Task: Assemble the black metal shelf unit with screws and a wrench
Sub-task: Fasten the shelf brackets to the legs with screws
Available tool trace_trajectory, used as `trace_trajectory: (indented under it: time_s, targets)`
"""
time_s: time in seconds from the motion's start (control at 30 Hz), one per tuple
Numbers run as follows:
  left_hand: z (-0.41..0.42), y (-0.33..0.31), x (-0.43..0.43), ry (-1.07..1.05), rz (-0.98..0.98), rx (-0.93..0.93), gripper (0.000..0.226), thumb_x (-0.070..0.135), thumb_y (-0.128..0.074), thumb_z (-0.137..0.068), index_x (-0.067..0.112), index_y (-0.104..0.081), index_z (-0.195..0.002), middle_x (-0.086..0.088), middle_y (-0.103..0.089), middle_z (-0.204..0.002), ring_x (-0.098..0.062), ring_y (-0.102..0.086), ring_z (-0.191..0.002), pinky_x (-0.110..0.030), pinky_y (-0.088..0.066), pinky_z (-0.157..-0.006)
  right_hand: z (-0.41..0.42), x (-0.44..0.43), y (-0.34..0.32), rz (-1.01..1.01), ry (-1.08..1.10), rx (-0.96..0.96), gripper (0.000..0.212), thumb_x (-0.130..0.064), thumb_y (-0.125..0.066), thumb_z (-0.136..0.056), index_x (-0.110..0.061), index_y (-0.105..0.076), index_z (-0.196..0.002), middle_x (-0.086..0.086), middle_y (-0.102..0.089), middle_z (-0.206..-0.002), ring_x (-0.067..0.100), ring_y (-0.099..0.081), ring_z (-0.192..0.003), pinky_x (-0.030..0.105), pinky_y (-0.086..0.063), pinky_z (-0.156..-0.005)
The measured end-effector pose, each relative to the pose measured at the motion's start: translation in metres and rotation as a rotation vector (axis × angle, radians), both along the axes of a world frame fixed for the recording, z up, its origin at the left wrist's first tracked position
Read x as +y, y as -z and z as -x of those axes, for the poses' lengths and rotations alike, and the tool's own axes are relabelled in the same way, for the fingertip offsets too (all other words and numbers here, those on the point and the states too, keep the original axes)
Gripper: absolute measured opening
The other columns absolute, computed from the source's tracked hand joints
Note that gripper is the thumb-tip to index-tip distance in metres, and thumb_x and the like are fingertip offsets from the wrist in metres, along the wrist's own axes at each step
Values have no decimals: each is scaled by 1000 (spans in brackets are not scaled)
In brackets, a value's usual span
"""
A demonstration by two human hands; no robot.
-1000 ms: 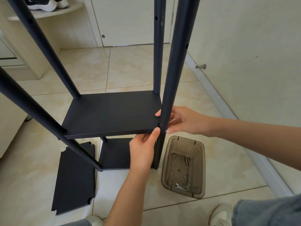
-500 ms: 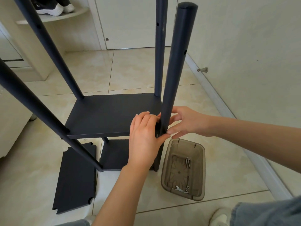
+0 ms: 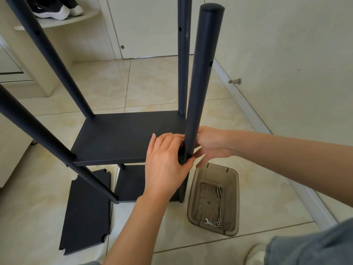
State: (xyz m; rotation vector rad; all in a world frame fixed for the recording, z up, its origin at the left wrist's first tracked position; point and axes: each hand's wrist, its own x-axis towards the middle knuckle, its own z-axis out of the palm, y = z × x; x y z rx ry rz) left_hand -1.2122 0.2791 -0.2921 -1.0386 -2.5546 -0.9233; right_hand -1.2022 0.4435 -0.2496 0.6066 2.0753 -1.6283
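The black shelf unit stands on the tiled floor, with an upper shelf board point(image 3: 124, 136) and a lower board point(image 3: 131, 184) between four dark posts. My left hand point(image 3: 166, 159) grips the board's near right corner, fingers on top and thumb against the near right post point(image 3: 202, 83). From the other side my right hand point(image 3: 212, 144) holds that post at the same joint. The joint itself is hidden by my hands. A brown plastic tray point(image 3: 236, 188) on the floor holds loose screws point(image 3: 219, 190) and a small wrench point(image 3: 208, 222).
A loose black panel point(image 3: 86, 213) lies flat on the floor at the left. The wall and its baseboard run close on the right, with a door stop point(image 3: 236, 81). Sneakers point(image 3: 51, 8) sit on a far shelf. My shoe point(image 3: 256, 253) is at the bottom right.
My left hand rose from under the board's corner to lie over its top, thumb on the post. My right hand stayed at the joint. The view tilted down a little.
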Motion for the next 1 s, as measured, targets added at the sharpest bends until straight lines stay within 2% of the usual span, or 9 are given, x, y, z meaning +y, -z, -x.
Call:
trace_trajectory:
  time_s: [0.1,0.17,0.37,0.57,0.67,0.77,0.83,0.93,1.0]
  targets:
    - [-1,6,-3,-46,64,32,47,49,-73,-85,21,-67,-122,2,-60,-141,-19,-45,-141,-38,-11,-124,-1,2,-5,82,-8,-40,38,-20,-48,-104,-10,-42,-140,18,-60,-126,43,-65,-106,63,-53,-88]
    - [-2,12,-5,-77,148,80,59,56,-61,-91,19,-62,-136,-2,-54,-148,-19,-40,-145,-37,-15,-123,-2,3,-6,121,-7,-45,37,-20,-47,-104,-10,-42,-139,19,-61,-126,42,-65,-108,64,-52,-89]
    - [-4,21,-4,-110,173,217,63,57,-45,-96,12,-62,-137,-8,-57,-144,-24,-48,-140,-40,-31,-118,-10,4,0,104,36,-8,34,-24,-50,-103,-18,-46,-136,15,-64,-119,35,-69,-102,55,-56,-86]
    - [-4,26,-2,-131,135,298,59,53,-52,-96,9,-65,-134,-9,-60,-141,-26,-51,-137,-43,-37,-115,-24,30,13,71,101,-65,46,-46,-47,-101,-7,-56,-125,6,-76,-103,22,-74,-93,36,-61,-82]
    - [-3,28,-2,-141,120,313,58,53,-51,-96,9,-66,-132,-9,-61,-140,-26,-52,-136,-45,-40,-113,-38,46,30,-1,73,-106,38,-43,-49,-101,-11,-60,-117,0,-77,-96,17,-74,-89,29,-60,-74]
    - [-3,28,-1,-149,116,315,57,53,-52,-96,10,-67,-131,-8,-60,-140,-25,-52,-137,-44,-40,-114,-50,55,60,-142,28,-156,28,-36,-54,-99,-12,-66,-107,0,-77,-94,16,-74,-86,31,-61,-75]
    - [-3,29,0,-150,109,319,57,53,-52,-96,11,-67,-131,-8,-61,-140,-25,-52,-137,-43,-38,-114,-54,57,85,-208,-30,-232,20,-31,-58,-98,-13,-67,-100,3,-76,-95,16,-74,-85,28,-61,-70]
    - [-2,31,-1,-156,100,324,56,53,-52,-96,11,-66,-132,-7,-60,-141,-24,-51,-137,-40,-34,-114,-55,52,126,-217,-115,-338,29,-22,-56,-99,3,-63,-113,22,-70,-95,20,-68,-79,29,-61,-74]
    - [-3,32,-1,-158,98,324,56,53,-51,-97,12,-66,-132,-6,-60,-141,-23,-50,-138,-37,-32,-114,-55,45,153,-277,-139,-349,23,-19,-57,-99,-1,-66,-109,12,-70,-87,17,-67,-75,22,-57,-62]
